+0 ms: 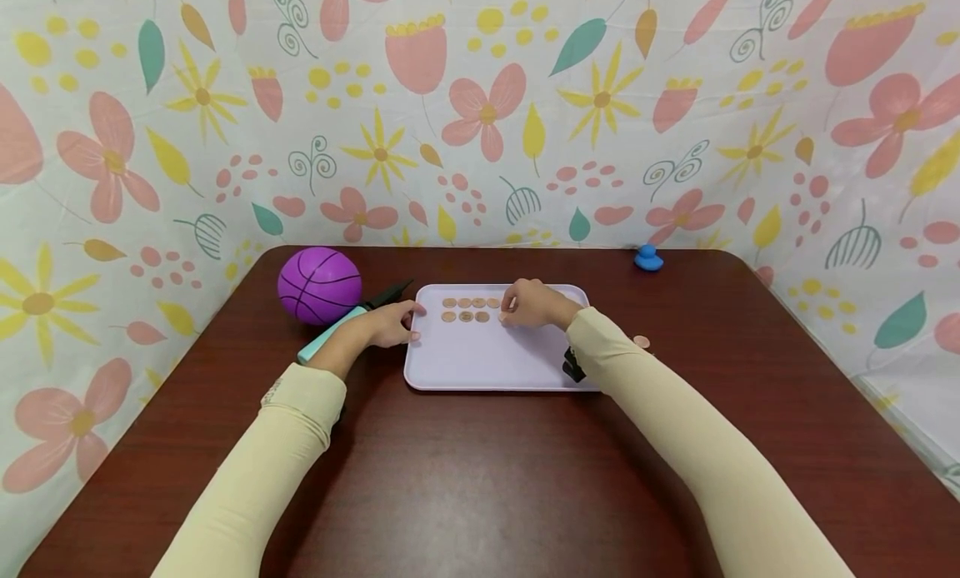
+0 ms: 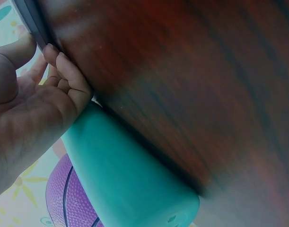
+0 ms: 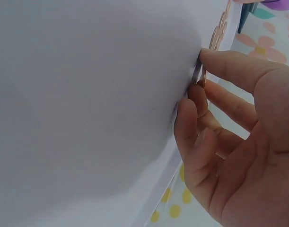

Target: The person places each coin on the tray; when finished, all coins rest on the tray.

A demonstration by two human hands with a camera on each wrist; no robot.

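A pale lavender tray (image 1: 480,363) lies on the dark wooden table, with copper-coloured coins (image 1: 466,316) laid in two rows near its far side. My left hand (image 1: 388,324) holds the tray's left rim, thumb on the near part of the edge and fingers farther along. At the right end of the nearer row, my right hand (image 1: 531,303) pinches a coin (image 3: 204,75) between thumb and fingertips, low against the tray surface. The right wrist view shows this coin tilted on edge, in line with other coins (image 3: 219,33).
A purple ball (image 1: 319,285) stands left of the tray. Beside it lies a tool with a teal handle (image 1: 330,335) and black end, close to my left wrist. Another coin (image 1: 641,342) rests on the table past my right forearm. A blue toy duck (image 1: 648,258) sits at the back right.
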